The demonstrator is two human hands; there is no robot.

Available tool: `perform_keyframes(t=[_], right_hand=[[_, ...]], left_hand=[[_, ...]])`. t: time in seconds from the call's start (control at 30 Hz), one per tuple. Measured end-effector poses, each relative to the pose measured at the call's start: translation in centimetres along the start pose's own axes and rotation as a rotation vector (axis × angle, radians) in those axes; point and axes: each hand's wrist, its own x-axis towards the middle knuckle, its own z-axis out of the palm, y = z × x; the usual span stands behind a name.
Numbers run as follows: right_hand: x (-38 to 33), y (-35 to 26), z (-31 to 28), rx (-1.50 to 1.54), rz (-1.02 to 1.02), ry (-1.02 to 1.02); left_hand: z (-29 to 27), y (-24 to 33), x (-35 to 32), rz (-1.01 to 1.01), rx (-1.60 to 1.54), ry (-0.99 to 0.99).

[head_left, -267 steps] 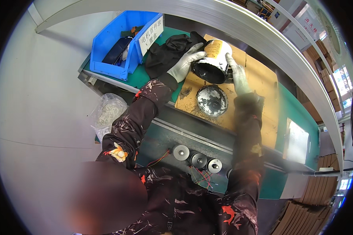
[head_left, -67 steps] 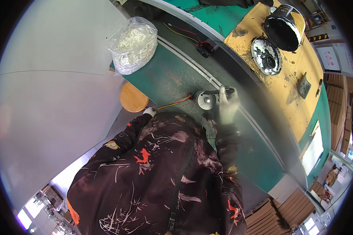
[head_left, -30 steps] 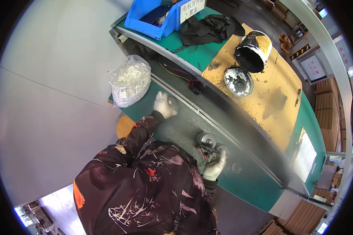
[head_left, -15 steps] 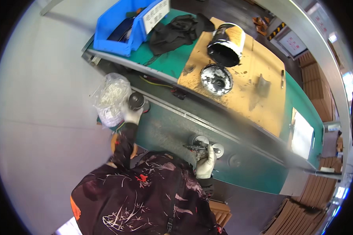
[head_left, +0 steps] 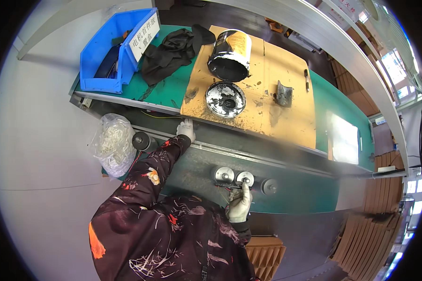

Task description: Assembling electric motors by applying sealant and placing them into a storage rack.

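My left hand (head_left: 186, 129), in a white glove, reaches to the recess just below the upper worktop's front edge. Its fingers look stretched out, with nothing seen in them; what the fingertips touch is hidden. In my gloved right hand (head_left: 239, 203) is a thin black pen-like tool (head_left: 234, 186), lying across the near side of two round silver-faced motors. These are the left motor (head_left: 224, 174) and the middle motor (head_left: 244, 178), each with a central shaft. A third, greyer motor (head_left: 268, 186) stands to their right. Near my left forearm is a dark cylindrical motor (head_left: 143, 141).
A clear bag of pale pieces (head_left: 113, 145) sits at the left. Above, cardboard (head_left: 290, 126) bears a tipped paint-smeared bucket (head_left: 229, 55), a smeared lid (head_left: 225, 99), a curved metal piece (head_left: 284, 95) and a pen (head_left: 306, 79). A blue bin (head_left: 101, 84) and black cloth (head_left: 169, 56) lie left.
My left hand has let go of the dark motor beside the bag and moved right to the worktop's edge. My right hand stays by the silver-faced motors. The view has shifted.
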Motion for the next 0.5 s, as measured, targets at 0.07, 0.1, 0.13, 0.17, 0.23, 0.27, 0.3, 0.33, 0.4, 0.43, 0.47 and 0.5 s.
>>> perform_keyframes(t=[0.07,0.1,0.13,0.17,0.23,0.27,0.3,0.33,0.4,0.43,0.47,0.5], right_hand=[[-0.2,-0.4,0.4,0.002,0.006,0.04],[-0.3,-0.5,0.2,-0.005,-0.001,0.035],[-0.2,-0.3,0.1,0.0,-0.002,0.044],[-0.1,0.0,-0.1,0.012,0.003,0.052],[0.1,0.3,0.4,0.011,0.029,0.006],[-0.1,0.3,0.7,0.006,0.043,-0.004],[-0.2,0.0,1.0,-0.013,0.046,-0.033],[-0.3,0.0,0.7,-0.027,0.043,-0.044],[0.1,0.5,-0.8,-0.016,0.037,-0.023],[0.1,0.5,-0.9,0.001,0.065,-0.028],[0.0,0.6,-1.1,0.02,0.09,-0.029],[0.2,0.7,-1.5,0.054,0.106,0.004]], left_hand=[[0.1,-0.8,-0.1,0.153,0.124,0.096],[-0.3,-0.7,-0.3,0.205,0.126,0.082],[-1.2,-0.2,-0.2,0.26,0.128,0.069],[-2.1,0.5,0.1,0.295,0.169,0.02],[-2.6,0.6,0.8,0.297,0.347,-0.093],[-2.5,0.3,0.6,0.31,0.449,-0.145],[-1.7,-0.1,-0.3,0.444,0.449,-0.027],[-2.3,0.8,-1.6,0.452,0.451,-0.039],[-3.9,2.0,-4.5,0.573,0.416,-0.227],[-4.1,1.4,-6.6,0.612,0.352,-0.159],[-2.1,0.1,-8.3,0.593,0.275,-0.153],[-1.6,0.0,-9.9,0.563,0.254,-0.212]])
